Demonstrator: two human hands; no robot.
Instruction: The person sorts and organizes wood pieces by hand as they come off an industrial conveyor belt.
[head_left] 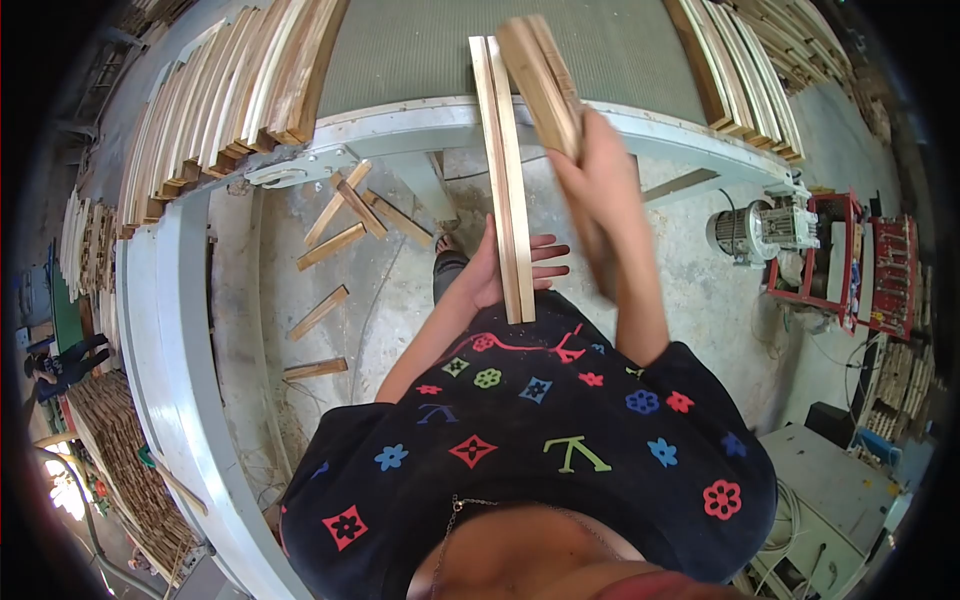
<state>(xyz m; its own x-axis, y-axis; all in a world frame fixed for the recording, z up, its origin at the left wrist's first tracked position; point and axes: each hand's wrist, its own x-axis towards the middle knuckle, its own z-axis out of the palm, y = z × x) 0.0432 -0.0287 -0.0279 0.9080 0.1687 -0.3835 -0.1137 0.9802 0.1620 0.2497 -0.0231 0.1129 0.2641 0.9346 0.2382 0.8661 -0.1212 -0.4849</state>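
Two narrow pale wooden strips (504, 180) lie side by side, with a thin gap between them, across the palm of my left hand (486, 272). Its fingers stretch out beneath them to the right, and the thumb stands along their left side. The far end of the strips overlaps the edge of the ribbed conveyor belt (420, 60); their near end comes close to my shirt. My right hand (607, 170) is wrapped round a browner wooden piece (545, 85), tilted and blurred by motion, just right of the strips.
Rows of wooden strips stand at the belt's left (230, 80) and right (745, 85). Below the light-blue frame (400, 118), several offcuts (332, 246) litter the floor. An electric motor (735, 232) and a red rack (850, 265) are at right. A person (65, 365) is far left.
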